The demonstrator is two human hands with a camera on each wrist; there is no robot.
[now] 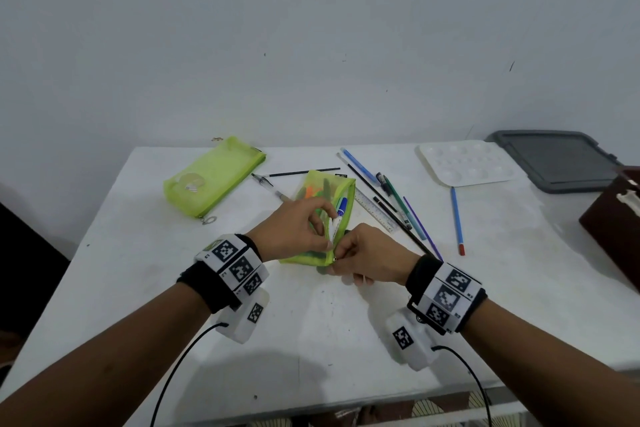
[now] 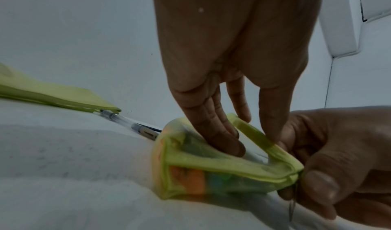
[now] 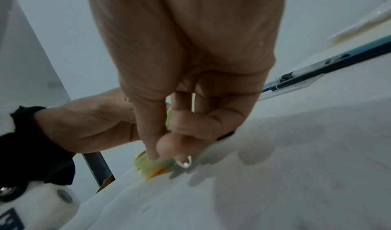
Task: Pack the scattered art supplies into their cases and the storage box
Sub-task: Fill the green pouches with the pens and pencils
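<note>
A green mesh pencil case (image 1: 323, 198) lies open at the table's middle with markers inside, a blue-capped one (image 1: 342, 207) poking out. My left hand (image 1: 298, 230) holds the case's near end, thumb on one zipper edge and fingers inside the opening (image 2: 213, 133). My right hand (image 1: 367, 255) pinches the case's near corner at the zipper end (image 3: 167, 150), where a small metal ring (image 3: 186, 162) hangs. A second green mesh case (image 1: 211, 177) lies zipped at the back left. Loose pens, pencils and a clear ruler (image 1: 375, 210) lie to the right.
A clear pen (image 1: 270, 185) and a thin black stick (image 1: 301, 172) lie behind the open case. A white paint palette (image 1: 467, 163) and grey box lid (image 1: 561, 159) sit at the back right. A dark brown box (image 1: 620, 222) stands at the right edge.
</note>
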